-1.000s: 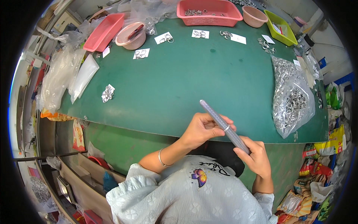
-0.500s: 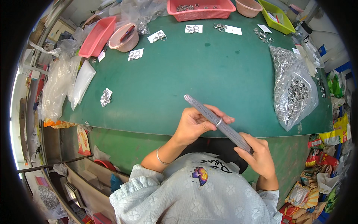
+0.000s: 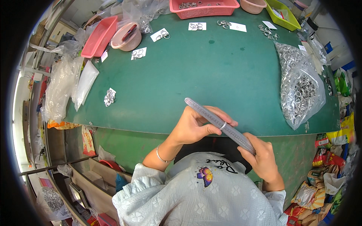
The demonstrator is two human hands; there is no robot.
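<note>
A long grey tapered ring mandrel [image 3: 205, 112] with fine markings slants over the table's near edge, its thin end pointing up and left. Around its middle sits a silver-coloured ring [image 3: 223, 125]. My left hand [image 3: 194, 126] is closed at that ring, the thumb on the near side and the fingers behind the stick, partly hidden by it. The thick end of the mandrel is gripped in my right hand [image 3: 264, 156], thumb below and fingers above.
A clear bag of many rings [image 3: 301, 88] lies at the right on the green table [image 3: 169, 75]. Small ring groups beside white cards [image 3: 238, 27] line the far side. Pink baskets [image 3: 203, 12] and a green basket [image 3: 286, 20] stand behind; plastic bags [image 3: 60, 88] lie left.
The ring sits slightly farther toward the mandrel's thick end. Both hands keep their hold, and the whole view has shifted a little.
</note>
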